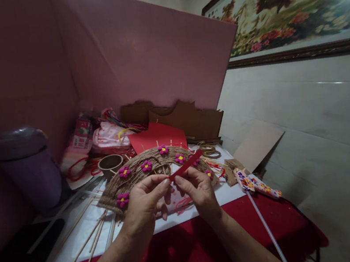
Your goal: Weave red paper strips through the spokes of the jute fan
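Observation:
Between both hands, a narrow red paper strip (188,164) slants up to the right. My left hand (149,197) pinches its lower end between thumb and forefinger. Close beside it, my right hand (198,189) pinches the strip too, and the free end sticks out past its fingers. Just behind the hands lies a fan-shaped piece of brown twine (150,156) with several magenta flowers (146,166) that have yellow centres. Thin sticks poke out along its top edge. My hands hide part of its lower middle.
Red paper (159,136) and torn cardboard (190,121) stand at the back. Scissors (211,151) lie to the right, near a flower-patterned piece (257,183) with a clear stick. Thin wooden sticks (94,234) and a round brown tube (110,163) are at left. A purple bin (31,173) stands far left.

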Motion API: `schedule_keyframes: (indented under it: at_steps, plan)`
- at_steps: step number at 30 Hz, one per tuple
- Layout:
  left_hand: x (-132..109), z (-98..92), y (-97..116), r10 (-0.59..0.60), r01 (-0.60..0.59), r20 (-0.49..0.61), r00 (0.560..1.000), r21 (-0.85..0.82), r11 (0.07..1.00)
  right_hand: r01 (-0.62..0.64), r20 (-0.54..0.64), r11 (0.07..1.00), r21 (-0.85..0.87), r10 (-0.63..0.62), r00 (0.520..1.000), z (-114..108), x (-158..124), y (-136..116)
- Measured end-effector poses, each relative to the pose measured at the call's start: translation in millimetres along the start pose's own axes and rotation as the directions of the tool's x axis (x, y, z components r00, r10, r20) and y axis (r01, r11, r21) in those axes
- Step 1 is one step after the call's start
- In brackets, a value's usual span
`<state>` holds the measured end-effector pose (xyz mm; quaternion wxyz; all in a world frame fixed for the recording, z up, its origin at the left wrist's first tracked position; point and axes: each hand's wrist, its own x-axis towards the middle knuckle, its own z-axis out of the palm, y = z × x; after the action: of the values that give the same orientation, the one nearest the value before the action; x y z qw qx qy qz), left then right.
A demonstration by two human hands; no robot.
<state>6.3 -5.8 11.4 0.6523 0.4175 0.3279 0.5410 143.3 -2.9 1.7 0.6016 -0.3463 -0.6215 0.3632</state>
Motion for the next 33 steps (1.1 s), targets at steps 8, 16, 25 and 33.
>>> schedule_keyframes:
  at_steps: [8, 16, 25, 33]
  plan:
    - [0.1, -1.4, -1.4, -0.002, 0.002, -0.001, 1.000, 0.012, 1.000, -0.002, -0.039, 1.000, -0.012, 0.002, 0.999, 0.0, -0.2, 2.9]
    - [1.1, -1.2, -3.1, 0.004, -0.004, 0.001, 1.000, -0.024, 1.000, -0.041, -0.015, 0.999, 0.029, 0.041, 0.999, -0.1, -0.3, 3.4]
    - [1.5, -0.3, -3.6, 0.022, -0.021, 0.005, 1.000, -0.056, 0.998, -0.031, -0.030, 0.998, 0.048, 0.033, 0.999, 0.2, 0.0, 2.8]
    - [1.4, -1.9, -3.8, 0.025, -0.025, 0.009, 1.000, -0.013, 1.000, -0.033, -0.020, 0.998, 0.055, 0.035, 0.999, 1.4, 0.1, 1.9]
